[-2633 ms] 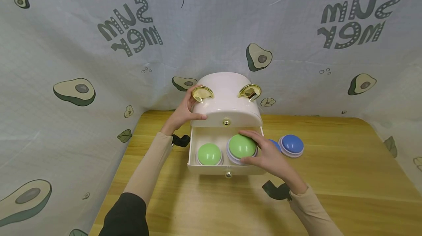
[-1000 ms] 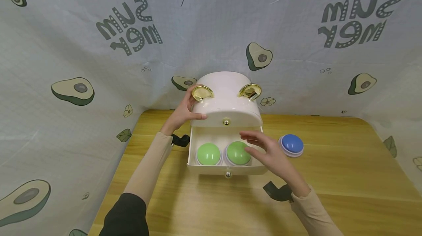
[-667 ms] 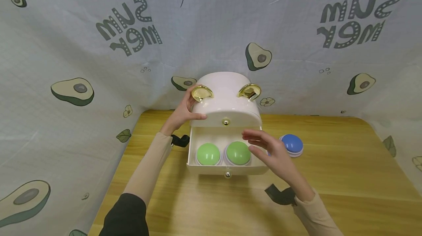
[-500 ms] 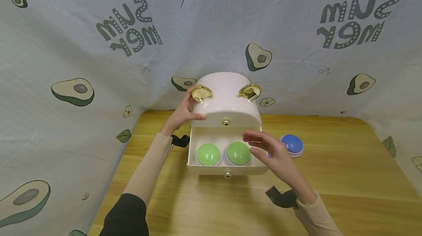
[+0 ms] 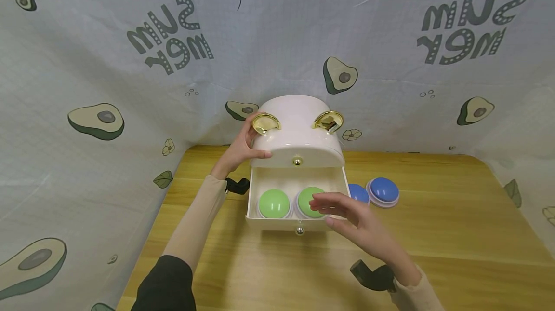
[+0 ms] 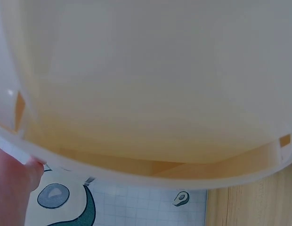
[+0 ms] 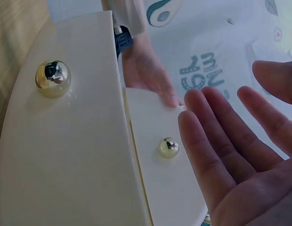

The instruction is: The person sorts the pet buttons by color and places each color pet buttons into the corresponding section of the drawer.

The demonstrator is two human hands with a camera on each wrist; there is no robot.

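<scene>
Now the right hand (image 5: 357, 224), relaxed and holding nothing, has drawn back from the right green button (image 5: 306, 196) to the drawer's (image 5: 277, 224) front corner, so that button seems placed, beside the left green button (image 5: 274, 204) inside. The left hand (image 5: 239, 151) grips the white box (image 5: 299, 135); two blue buttons (image 5: 384, 189) sit rightward on the worktop (image 5: 455, 214).

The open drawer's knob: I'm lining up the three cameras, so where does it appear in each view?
Head: the knob is at lower middle.
Left wrist: not in this picture.
Right wrist: upper left, looking larger than the other knob.
Shared landmark: the left hand, near centre in head, lower left in left wrist, upper middle in right wrist.
</scene>
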